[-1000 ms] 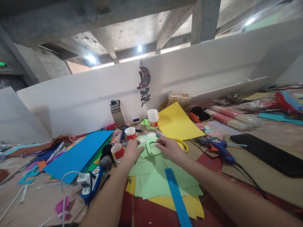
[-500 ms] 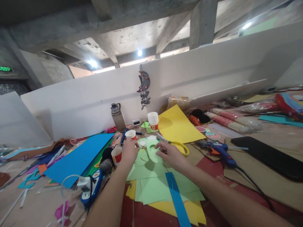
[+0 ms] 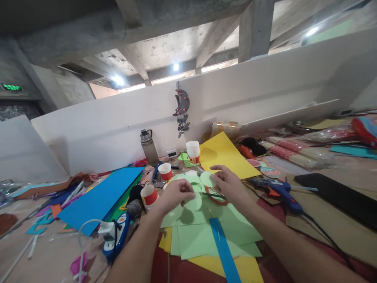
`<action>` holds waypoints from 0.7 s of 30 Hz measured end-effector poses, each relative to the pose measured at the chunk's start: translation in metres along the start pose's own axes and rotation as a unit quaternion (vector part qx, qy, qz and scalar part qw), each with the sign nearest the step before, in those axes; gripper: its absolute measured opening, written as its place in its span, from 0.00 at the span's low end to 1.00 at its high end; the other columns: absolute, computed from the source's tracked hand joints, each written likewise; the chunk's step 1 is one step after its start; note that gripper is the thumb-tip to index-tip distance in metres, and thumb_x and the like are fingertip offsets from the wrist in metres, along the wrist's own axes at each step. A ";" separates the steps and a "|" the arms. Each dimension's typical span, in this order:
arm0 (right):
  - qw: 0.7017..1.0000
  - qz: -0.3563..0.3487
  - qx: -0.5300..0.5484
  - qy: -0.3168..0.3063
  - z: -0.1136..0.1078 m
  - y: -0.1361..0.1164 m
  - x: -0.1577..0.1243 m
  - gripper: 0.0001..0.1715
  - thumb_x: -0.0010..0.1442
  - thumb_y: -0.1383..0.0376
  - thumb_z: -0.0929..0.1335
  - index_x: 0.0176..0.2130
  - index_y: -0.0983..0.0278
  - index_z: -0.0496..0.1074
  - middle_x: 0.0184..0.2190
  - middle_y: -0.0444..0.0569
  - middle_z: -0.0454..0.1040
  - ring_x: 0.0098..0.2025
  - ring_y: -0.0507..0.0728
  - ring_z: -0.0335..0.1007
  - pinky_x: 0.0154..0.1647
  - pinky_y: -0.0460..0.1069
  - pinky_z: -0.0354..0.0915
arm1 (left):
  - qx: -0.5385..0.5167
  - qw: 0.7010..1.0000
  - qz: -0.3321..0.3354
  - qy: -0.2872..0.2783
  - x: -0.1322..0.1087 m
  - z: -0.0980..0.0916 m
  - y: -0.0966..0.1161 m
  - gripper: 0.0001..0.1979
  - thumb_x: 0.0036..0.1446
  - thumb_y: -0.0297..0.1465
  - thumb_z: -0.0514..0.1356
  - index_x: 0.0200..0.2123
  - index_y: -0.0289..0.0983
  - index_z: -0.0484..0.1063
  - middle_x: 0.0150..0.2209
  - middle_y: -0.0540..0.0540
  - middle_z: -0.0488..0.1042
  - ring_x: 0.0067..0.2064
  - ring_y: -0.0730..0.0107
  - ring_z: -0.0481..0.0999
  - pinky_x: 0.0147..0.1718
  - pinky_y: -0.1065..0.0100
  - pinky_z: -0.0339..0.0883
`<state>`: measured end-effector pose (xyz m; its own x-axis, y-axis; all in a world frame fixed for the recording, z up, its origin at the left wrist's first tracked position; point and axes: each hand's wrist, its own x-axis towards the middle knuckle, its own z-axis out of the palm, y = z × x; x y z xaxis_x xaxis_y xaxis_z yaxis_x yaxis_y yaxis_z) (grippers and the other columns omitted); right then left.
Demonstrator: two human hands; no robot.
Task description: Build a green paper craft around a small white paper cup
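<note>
My left hand (image 3: 173,195) pinches a pale green paper circle (image 3: 193,202) over a stack of light green sheets (image 3: 206,232). My right hand (image 3: 229,184) holds another small green paper disc (image 3: 206,179) at its fingertips, a little above and to the right of the first. A red ring-shaped piece (image 3: 216,196) lies under my right hand. A blue paper strip (image 3: 225,255) crosses the green sheets, with yellow paper (image 3: 235,271) beneath them.
Red-and-white paper cups (image 3: 149,195) (image 3: 165,171) (image 3: 193,151), a water bottle (image 3: 149,146), a large blue sheet (image 3: 100,196), a yellow sheet (image 3: 224,155), a blue glue gun (image 3: 282,190), a black mat (image 3: 338,198) and a white partition (image 3: 265,90) surround the work spot.
Both hands lifted green paper circles off the sheet; the left hand drew back toward me and the right hand rose. The camera shifted slightly.
</note>
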<state>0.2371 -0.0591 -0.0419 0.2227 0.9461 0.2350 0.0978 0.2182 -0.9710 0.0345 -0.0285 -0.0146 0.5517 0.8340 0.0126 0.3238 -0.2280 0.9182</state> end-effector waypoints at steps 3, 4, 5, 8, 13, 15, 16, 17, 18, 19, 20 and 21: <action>1.000 0.004 -0.013 -0.003 -0.003 0.001 0.001 0.20 0.51 0.56 0.65 0.42 0.62 0.63 0.19 0.36 0.61 0.16 0.48 0.53 0.18 0.45 0.52 | 0.136 0.989 0.028 -0.060 -0.001 0.010 -0.006 0.06 0.44 0.34 0.65 0.25 0.38 0.76 0.23 0.47 0.74 0.25 0.70 0.70 0.22 0.71 0.60; 1.000 -0.001 -0.026 -0.009 -0.004 0.002 0.000 0.19 0.52 0.56 0.65 0.42 0.62 0.63 0.19 0.36 0.61 0.17 0.49 0.54 0.18 0.45 0.52 | 0.164 0.984 0.048 -0.058 -0.001 0.011 -0.006 0.05 0.44 0.34 0.65 0.25 0.38 0.77 0.25 0.47 0.75 0.27 0.68 0.71 0.24 0.70 0.61; 0.999 -0.008 -0.042 -0.014 -0.003 0.004 0.000 0.18 0.52 0.57 0.65 0.42 0.62 0.64 0.19 0.36 0.61 0.17 0.49 0.55 0.19 0.45 0.53 | 0.183 0.980 0.068 -0.043 -0.001 0.011 -0.006 0.06 0.44 0.35 0.65 0.25 0.39 0.77 0.27 0.47 0.76 0.30 0.67 0.72 0.27 0.69 0.62; 0.997 -0.026 -0.067 -0.027 0.000 0.008 -0.002 0.17 0.53 0.58 0.65 0.43 0.62 0.64 0.19 0.36 0.60 0.19 0.50 0.57 0.20 0.45 0.53 | 0.162 0.983 0.085 0.027 0.002 0.009 0.000 0.09 0.50 0.38 0.62 0.28 0.39 0.77 0.32 0.46 0.77 0.35 0.66 0.72 0.32 0.69 0.63; 0.996 -0.050 -0.052 -0.052 0.010 0.012 -0.005 0.19 0.55 0.58 0.64 0.46 0.62 0.62 0.20 0.36 0.61 0.21 0.50 0.57 0.22 0.45 0.54 | -0.086 0.996 -0.013 0.024 0.007 0.017 0.001 0.16 0.51 0.44 0.61 0.30 0.35 0.70 0.29 0.43 0.76 0.30 0.69 0.74 0.28 0.69 0.64; 0.994 -0.067 -0.073 -0.055 0.014 0.012 -0.007 0.18 0.56 0.58 0.64 0.46 0.62 0.62 0.20 0.36 0.62 0.22 0.51 0.58 0.23 0.46 0.55 | -0.117 0.992 -0.022 0.032 0.009 0.020 -0.003 0.16 0.47 0.42 0.65 0.28 0.34 0.69 0.26 0.44 0.75 0.28 0.70 0.74 0.27 0.70 0.65; 0.992 -0.075 -0.086 -0.056 0.014 0.009 -0.008 0.18 0.56 0.58 0.64 0.46 0.62 0.63 0.20 0.37 0.63 0.22 0.51 0.59 0.24 0.46 0.56 | -0.123 0.991 -0.024 0.040 0.010 0.021 -0.005 0.16 0.46 0.41 0.66 0.28 0.34 0.69 0.24 0.45 0.74 0.27 0.71 0.73 0.26 0.70 0.64; 0.990 -0.081 -0.104 -0.055 0.013 0.006 -0.009 0.18 0.57 0.57 0.63 0.46 0.62 0.63 0.21 0.38 0.64 0.23 0.52 0.61 0.25 0.46 0.57 | -0.129 0.990 -0.024 0.049 0.011 0.021 -0.006 0.16 0.45 0.41 0.66 0.27 0.34 0.68 0.23 0.46 0.73 0.26 0.71 0.73 0.25 0.71 0.64; 0.987 -0.085 -0.127 -0.052 0.009 0.001 -0.011 0.18 0.58 0.57 0.63 0.46 0.62 0.64 0.22 0.39 0.66 0.24 0.52 0.62 0.26 0.47 0.58 | -0.134 0.989 -0.023 0.058 0.011 0.020 -0.008 0.16 0.44 0.40 0.67 0.27 0.34 0.68 0.22 0.46 0.73 0.25 0.72 0.73 0.24 0.72 0.63; 0.983 -0.087 -0.154 -0.045 0.003 -0.005 -0.013 0.17 0.60 0.56 0.62 0.46 0.62 0.65 0.25 0.42 0.69 0.27 0.53 0.65 0.28 0.47 0.59 | -0.138 0.988 -0.022 0.068 0.012 0.019 -0.008 0.16 0.45 0.40 0.67 0.27 0.34 0.68 0.21 0.47 0.73 0.24 0.73 0.72 0.22 0.74 0.62; 0.977 -0.087 -0.193 -0.035 -0.005 -0.011 -0.016 0.17 0.61 0.55 0.60 0.44 0.62 0.66 0.29 0.45 0.72 0.30 0.54 0.67 0.30 0.48 0.60 | -0.140 0.987 -0.018 0.080 0.012 0.017 -0.008 0.16 0.45 0.40 0.66 0.27 0.34 0.67 0.21 0.47 0.72 0.22 0.75 0.71 0.20 0.75 0.60; 0.966 -0.095 -0.237 -0.026 -0.016 -0.018 -0.018 0.17 0.62 0.54 0.60 0.43 0.62 0.68 0.33 0.48 0.73 0.34 0.55 0.69 0.33 0.48 0.61 | -0.142 0.985 -0.012 0.094 0.012 0.015 -0.008 0.15 0.46 0.39 0.66 0.28 0.34 0.67 0.20 0.48 0.72 0.20 0.77 0.69 0.18 0.76 0.58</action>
<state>0.2470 -0.0840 -0.0283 0.1093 0.9135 0.3918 0.5687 0.2658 -0.7784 0.0502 -0.0238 -0.0274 0.3863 0.9216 0.0381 0.0917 -0.0794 0.9926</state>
